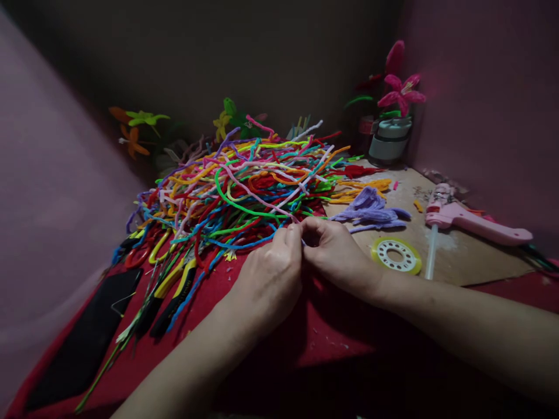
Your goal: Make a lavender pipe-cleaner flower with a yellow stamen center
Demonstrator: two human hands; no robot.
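Left fingers (293, 234): I pinch a pink stem (288, 214).
Right fingers (312, 223): curled against my left; grip hidden.
Bench (325, 334): red, beneath.
Wall (262, 52): dark, beyond.

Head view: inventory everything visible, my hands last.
Fuzzy stems: uncountable, many colours, heaped centre
Stem bundles: several, orange, purple, red, right
Flowers: several, pink, orange, yellow, green, back
Jar: one, greyish, back right
Glue gun: one, pink, right
Ring: one, yellow-white, right
Board: one, brown, right
Cloth: one, red, underneath
Pliers-like tool: one, yellow-black, left
Loop handles: two, red, yellow, left
Slab: one, black, far left
Thin stems: several, green, front left
Left hand: one, bare, centre, at a pinkish stem
Right hand: one, bare, centre, beside the left
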